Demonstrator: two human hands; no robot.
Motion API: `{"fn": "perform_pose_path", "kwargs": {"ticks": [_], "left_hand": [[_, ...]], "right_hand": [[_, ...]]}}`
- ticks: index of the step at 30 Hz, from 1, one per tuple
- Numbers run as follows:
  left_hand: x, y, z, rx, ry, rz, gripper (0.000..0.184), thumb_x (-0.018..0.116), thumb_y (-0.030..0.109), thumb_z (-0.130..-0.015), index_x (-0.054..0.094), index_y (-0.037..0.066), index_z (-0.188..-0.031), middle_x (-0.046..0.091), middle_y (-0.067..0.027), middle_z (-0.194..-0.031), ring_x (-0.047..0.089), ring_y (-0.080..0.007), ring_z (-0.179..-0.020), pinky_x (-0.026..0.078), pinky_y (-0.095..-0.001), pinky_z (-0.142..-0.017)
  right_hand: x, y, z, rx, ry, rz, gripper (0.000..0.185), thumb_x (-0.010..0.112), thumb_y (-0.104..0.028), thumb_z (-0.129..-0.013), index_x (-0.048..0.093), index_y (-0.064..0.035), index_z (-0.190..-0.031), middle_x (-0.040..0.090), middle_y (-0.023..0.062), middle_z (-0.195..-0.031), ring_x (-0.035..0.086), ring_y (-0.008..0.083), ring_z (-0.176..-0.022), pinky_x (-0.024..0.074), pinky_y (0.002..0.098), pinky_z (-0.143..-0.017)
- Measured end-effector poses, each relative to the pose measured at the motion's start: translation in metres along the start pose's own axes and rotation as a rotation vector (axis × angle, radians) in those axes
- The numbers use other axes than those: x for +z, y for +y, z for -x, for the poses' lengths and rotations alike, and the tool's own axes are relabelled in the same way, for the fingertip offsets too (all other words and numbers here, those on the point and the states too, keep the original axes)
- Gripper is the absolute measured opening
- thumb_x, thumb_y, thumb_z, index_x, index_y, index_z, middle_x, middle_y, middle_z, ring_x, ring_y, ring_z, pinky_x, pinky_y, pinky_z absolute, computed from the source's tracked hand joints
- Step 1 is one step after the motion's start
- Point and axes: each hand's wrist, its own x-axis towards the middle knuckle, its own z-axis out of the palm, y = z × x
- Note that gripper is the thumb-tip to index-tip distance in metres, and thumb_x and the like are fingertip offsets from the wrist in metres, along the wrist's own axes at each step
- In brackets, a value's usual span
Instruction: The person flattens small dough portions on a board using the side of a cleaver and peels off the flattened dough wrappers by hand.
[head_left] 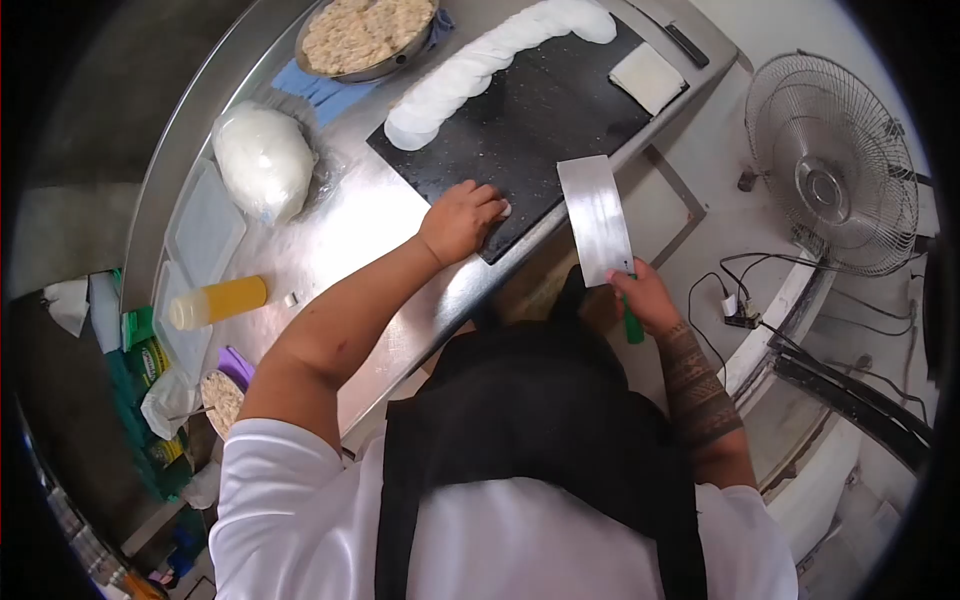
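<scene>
My right hand (642, 297) grips the green handle of a broad-bladed cleaver (595, 210), its blade held up beside the near edge of the black board (520, 140). Curled fingers of my left hand (465, 222) rest at the board's near left corner. A small white piece of dough (507, 209) shows at those fingertips, mostly hidden by them. Along the board's far side, thin round dough wrappers (480, 70) lie overlapped in a long curved row. On the board's right end is a folded white cloth (648, 78).
A metal bowl of pale filling (365, 40) stands on a blue cloth (320, 95) at the back. Plastic-wrapped dough (262, 165), a yellow squeeze bottle (220, 302) and clear lids (203, 225) are to the left. A black-handled knife (685, 45) lies far right, near a fan (825, 180).
</scene>
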Motion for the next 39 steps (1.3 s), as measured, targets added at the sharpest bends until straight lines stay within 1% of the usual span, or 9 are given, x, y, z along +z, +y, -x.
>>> {"fn": "perform_pose_path", "kwargs": {"ticks": [6, 12, 16, 19, 25, 26, 29, 33, 39], "left_hand": [[-0.028, 0.059, -0.062, -0.082, 0.037, -0.335, 0.071, 0.066, 0.062, -0.096, 0.064, 0.014, -0.148, 0.040, -0.0227, -0.168, 0.033, -0.0469, -0.156, 0.021, -0.0647, -0.128], [0.035, 0.059, -0.091, -0.209, -0.126, -0.204, 0.105, 0.053, 0.083, -0.093, 0.022, 0.025, -0.175, 0.015, -0.0291, -0.178, 0.013, -0.0507, -0.165, 0.010, -0.0637, -0.133], [0.026, 0.047, -0.103, -0.107, -0.143, -0.118, 0.108, 0.055, 0.085, -0.091, 0.025, 0.024, -0.174, 0.017, -0.0295, -0.178, 0.016, -0.0510, -0.164, 0.011, -0.0635, -0.132], [0.026, 0.042, -0.104, -0.033, -0.134, -0.092, 0.109, 0.055, 0.086, -0.089, 0.031, 0.020, -0.172, 0.019, -0.0313, -0.176, 0.019, -0.0528, -0.163, 0.014, -0.0656, -0.131], [0.027, 0.022, -0.091, -0.132, 0.286, 0.517, 0.100, 0.069, 0.057, -0.098, 0.025, 0.008, -0.173, 0.013, -0.0305, -0.178, 0.015, -0.0471, -0.166, 0.012, -0.0586, -0.133], [0.022, 0.011, -0.092, -0.209, 0.339, 0.466, 0.096, 0.067, 0.054, -0.100, 0.025, 0.008, -0.172, 0.015, -0.0308, -0.178, 0.016, -0.0474, -0.165, 0.013, -0.0584, -0.133], [-0.014, -0.018, -0.095, -0.420, 0.495, 0.307, 0.083, 0.062, 0.045, -0.106, 0.027, 0.008, -0.172, 0.019, -0.0317, -0.177, 0.019, -0.0481, -0.165, 0.015, -0.0576, -0.133], [-0.013, -0.012, -0.076, 0.120, -0.229, -0.237, 0.082, 0.058, 0.065, -0.101, 0.038, 0.026, -0.170, 0.026, -0.0259, -0.176, 0.024, -0.0482, -0.163, 0.018, -0.0630, -0.132], [0.021, 0.033, -0.065, -0.009, -0.282, -0.122, 0.085, 0.058, 0.070, -0.100, 0.034, 0.031, -0.171, 0.022, -0.0225, -0.178, 0.022, -0.0484, -0.163, 0.018, -0.0645, -0.131]], "right_hand": [[-0.049, -0.065, -0.013, -0.128, 0.086, 0.201, 0.034, 0.077, -0.033, -0.101, 0.065, -0.0027, -0.106, 0.057, -0.0008, -0.071, 0.055, 0.0095, -0.055, 0.0462, 0.0293, -0.048], [-0.085, -0.210, -0.058, -0.448, 0.225, -0.040, 0.038, 0.074, -0.039, -0.104, 0.060, -0.0041, -0.107, 0.058, 0.0008, -0.073, 0.055, 0.0111, -0.054, 0.0470, 0.0299, -0.049], [-0.089, -0.187, -0.127, -0.472, 0.313, -0.222, 0.041, 0.073, -0.042, -0.105, 0.057, -0.0046, -0.108, 0.057, 0.0006, -0.074, 0.053, 0.0117, -0.053, 0.0457, 0.0292, -0.048], [-0.098, -0.112, -0.169, -0.042, 0.235, -0.245, 0.039, 0.073, -0.042, -0.105, 0.057, -0.0057, -0.105, 0.058, 0.0004, -0.074, 0.053, 0.0113, -0.053, 0.0460, 0.0291, -0.048], [-0.068, -0.117, -0.080, -0.169, -0.060, 0.248, 0.040, 0.082, -0.034, -0.098, 0.065, -0.0048, -0.118, 0.061, 0.0005, -0.075, 0.053, 0.0072, -0.053, 0.0462, 0.0278, -0.047], [-0.056, -0.118, -0.070, -0.033, -0.063, 0.365, 0.042, 0.086, -0.027, -0.093, 0.070, -0.0018, -0.123, 0.070, 0.0049, -0.085, 0.063, 0.0125, -0.064, 0.0549, 0.0323, -0.058], [-0.018, -0.075, -0.083, -0.511, -0.324, 0.428, 0.045, 0.088, -0.025, -0.089, 0.071, 0.0018, -0.121, 0.076, 0.0103, -0.097, 0.072, 0.0208, -0.085, 0.0596, 0.0400, -0.079], [0.034, -0.098, -0.085, -0.301, -0.466, 0.612, 0.049, 0.089, -0.026, -0.087, 0.071, 0.0034, -0.122, 0.078, 0.0181, -0.107, 0.074, 0.0292, -0.103, 0.0565, 0.0432, -0.095], [0.010, -0.063, -0.073, -0.292, -0.527, 0.641, 0.060, 0.092, -0.035, -0.085, 0.068, 0.0015, -0.126, 0.076, 0.0246, -0.112, 0.073, 0.0397, -0.109, 0.0555, 0.0461, -0.096]]}}
